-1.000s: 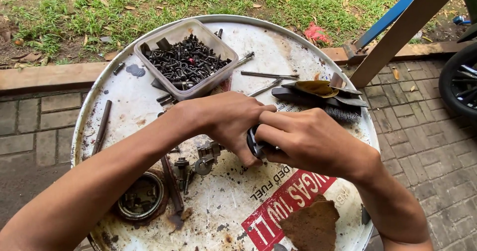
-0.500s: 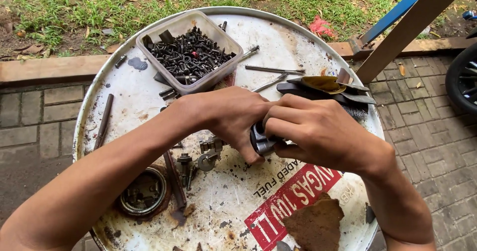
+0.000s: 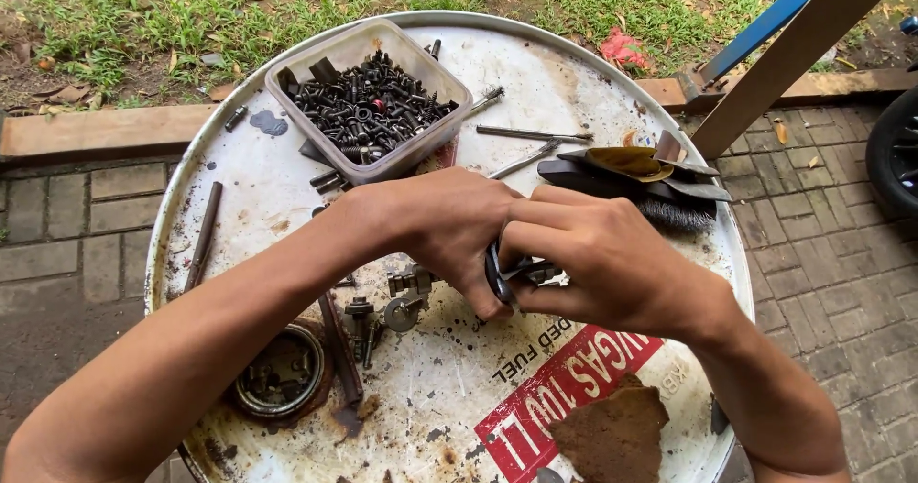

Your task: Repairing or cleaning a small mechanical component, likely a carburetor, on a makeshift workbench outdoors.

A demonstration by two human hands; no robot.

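A small dark metal part [image 3: 505, 274] is gripped between both hands above the middle of the drum lid [image 3: 593, 72], the left hand [image 3: 449, 230] and right hand [image 3: 598, 263] curled tight around it. Behind it sits a tub of bolts [image 3: 368, 100].
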